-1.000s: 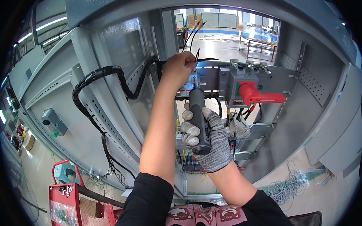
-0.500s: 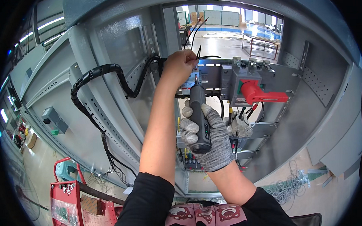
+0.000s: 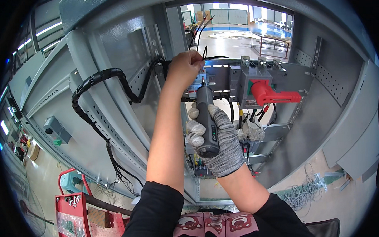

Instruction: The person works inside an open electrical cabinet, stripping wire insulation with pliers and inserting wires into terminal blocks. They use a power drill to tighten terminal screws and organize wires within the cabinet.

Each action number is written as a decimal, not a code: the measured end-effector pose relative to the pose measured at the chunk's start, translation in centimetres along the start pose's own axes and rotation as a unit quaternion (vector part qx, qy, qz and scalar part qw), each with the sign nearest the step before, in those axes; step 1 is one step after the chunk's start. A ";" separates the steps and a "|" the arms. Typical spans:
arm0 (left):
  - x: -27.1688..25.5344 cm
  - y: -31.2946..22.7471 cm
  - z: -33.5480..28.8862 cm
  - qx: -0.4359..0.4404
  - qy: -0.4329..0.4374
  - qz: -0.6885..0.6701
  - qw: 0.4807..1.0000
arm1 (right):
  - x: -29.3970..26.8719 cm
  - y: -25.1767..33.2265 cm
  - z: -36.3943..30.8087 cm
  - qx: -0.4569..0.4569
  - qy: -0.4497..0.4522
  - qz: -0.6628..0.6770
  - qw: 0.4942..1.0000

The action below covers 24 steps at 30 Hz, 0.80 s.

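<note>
My right hand (image 3: pixel 227 148), in a grey knit glove, wraps round a dark grey electric screwdriver (image 3: pixel 206 122). The tool points away from me, its thin bit up against a small light-coloured terminal device (image 3: pixel 192 92) on the mounting rail; whether the bit sits in a screw I cannot tell. Just above and left of the bit, my bare left hand (image 3: pixel 184 69) pinches with thumb and fingertips at a black wire (image 3: pixel 205 52) beside the device. The pinched end is hidden by the fingers. Other thin black wires (image 3: pixel 199 34) stick up behind that hand.
A grey switch with a red handle (image 3: pixel 276 96) sits right of the screwdriver. A thick wrapped black cable bundle (image 3: pixel 100 75) loops along the cabinet's left side. Below left stands a red cart (image 3: pixel 72 218); tangled grey wire (image 3: pixel 302 194) lies on the floor at right.
The whole view has shifted slightly. Both hands keep their grips, and the screwdriver stays at the terminal device with hardly any movement.
</note>
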<state>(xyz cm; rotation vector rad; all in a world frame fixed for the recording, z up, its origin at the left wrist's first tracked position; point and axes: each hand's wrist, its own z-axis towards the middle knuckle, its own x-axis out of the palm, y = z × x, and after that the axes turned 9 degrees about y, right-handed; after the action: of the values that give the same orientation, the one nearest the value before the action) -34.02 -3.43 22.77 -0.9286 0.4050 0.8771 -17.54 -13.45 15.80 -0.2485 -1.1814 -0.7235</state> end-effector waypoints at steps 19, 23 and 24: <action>-0.2 -0.4 0.0 -0.002 0.005 0.003 1.000 | 0.1 -0.3 0.5 -0.022 -0.022 -0.059 0.998; -0.2 0.0 0.2 -0.008 0.003 0.006 1.000 | 0.5 -0.6 1.1 -0.029 -0.044 -0.123 0.991; -0.1 0.0 0.2 -0.003 0.002 0.008 1.000 | 0.5 -0.4 1.1 -0.021 -0.045 -0.131 0.990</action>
<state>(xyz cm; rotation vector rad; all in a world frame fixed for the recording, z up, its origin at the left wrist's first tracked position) -34.09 -3.34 22.99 -0.9335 0.4145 0.8917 -18.58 -13.36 16.56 -0.1629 -1.2997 -0.9759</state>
